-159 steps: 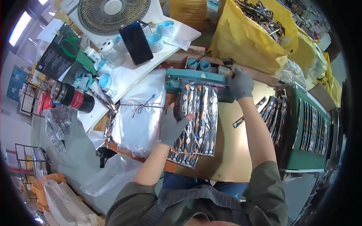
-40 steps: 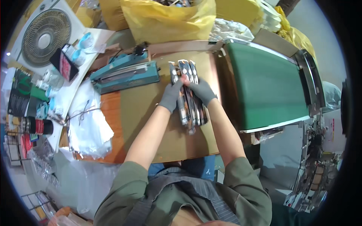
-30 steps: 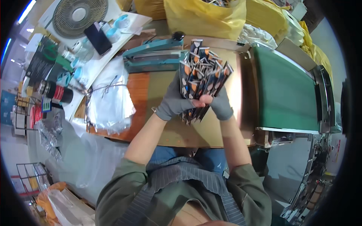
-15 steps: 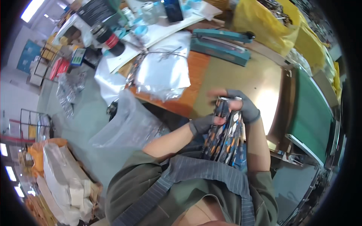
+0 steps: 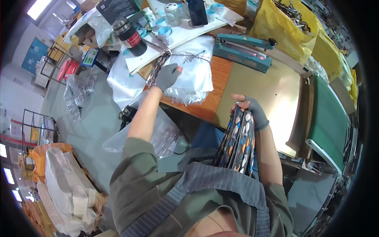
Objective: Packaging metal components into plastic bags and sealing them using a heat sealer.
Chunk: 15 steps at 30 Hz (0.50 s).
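My right hand (image 5: 254, 114), in a grey fingerless glove, grips the top of a bundle of long dark strips (image 5: 236, 142) patterned in orange, blue and white. The strips hang down in front of my apron. My left hand (image 5: 167, 78), gloved the same way, is over the near left part of a stack of clear plastic bags (image 5: 193, 75). Its fingers are curled, with bare tips showing; what lies under them is hidden. Beside that hand a bunch of thin dark ties (image 5: 157, 68) runs along the bags' left edge. A dark cord lies across the stack.
A teal bar sealer (image 5: 242, 51) stands behind the metal-topped table (image 5: 260, 91). To the left, a black flask (image 5: 132, 39) and small jars (image 5: 172, 15) stand by a white board (image 5: 148, 59). Yellow sacks (image 5: 276, 31) are at the back right. A large clear bag (image 5: 158, 130) hangs below the table edge.
My left hand has let go of the strips and moved left and away from me to the bag stack. My right hand still holds the strips. The view has shifted slightly.
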{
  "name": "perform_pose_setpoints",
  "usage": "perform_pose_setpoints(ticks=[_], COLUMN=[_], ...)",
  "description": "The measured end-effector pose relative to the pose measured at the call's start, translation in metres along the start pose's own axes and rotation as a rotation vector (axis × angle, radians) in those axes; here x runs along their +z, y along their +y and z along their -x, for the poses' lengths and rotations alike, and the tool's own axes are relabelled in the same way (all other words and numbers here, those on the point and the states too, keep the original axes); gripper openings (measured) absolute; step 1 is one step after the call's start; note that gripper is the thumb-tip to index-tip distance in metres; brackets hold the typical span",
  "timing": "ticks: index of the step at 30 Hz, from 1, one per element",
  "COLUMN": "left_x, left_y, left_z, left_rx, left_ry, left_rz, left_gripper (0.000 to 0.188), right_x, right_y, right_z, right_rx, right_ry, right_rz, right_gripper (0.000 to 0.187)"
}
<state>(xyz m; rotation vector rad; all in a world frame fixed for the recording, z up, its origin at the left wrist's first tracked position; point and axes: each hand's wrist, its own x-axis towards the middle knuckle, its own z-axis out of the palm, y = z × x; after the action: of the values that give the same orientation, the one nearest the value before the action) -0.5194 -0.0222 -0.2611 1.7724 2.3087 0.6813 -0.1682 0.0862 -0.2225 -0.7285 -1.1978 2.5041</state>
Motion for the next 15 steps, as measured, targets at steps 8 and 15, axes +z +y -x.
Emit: perform_pose_setpoints(ticks=[8,15], left_x=[0.070,0.061], left_y=[0.193,0.182], left_z=[0.057,0.024], left_rx=[-0.111,-0.312], left_ry=[0.392,0.425], left_rz=[0.853,1.168], left_gripper=[0.024,0.036], right_x=[0.017,-0.046], right_y=[-0.003,0.008], right_z=[-0.009,0.032], right_rx=[-0.031,-0.202], right_ry=[-0.045,0.089], right_rz=[0.044,-0.187], right_gripper=[0.058,0.061])
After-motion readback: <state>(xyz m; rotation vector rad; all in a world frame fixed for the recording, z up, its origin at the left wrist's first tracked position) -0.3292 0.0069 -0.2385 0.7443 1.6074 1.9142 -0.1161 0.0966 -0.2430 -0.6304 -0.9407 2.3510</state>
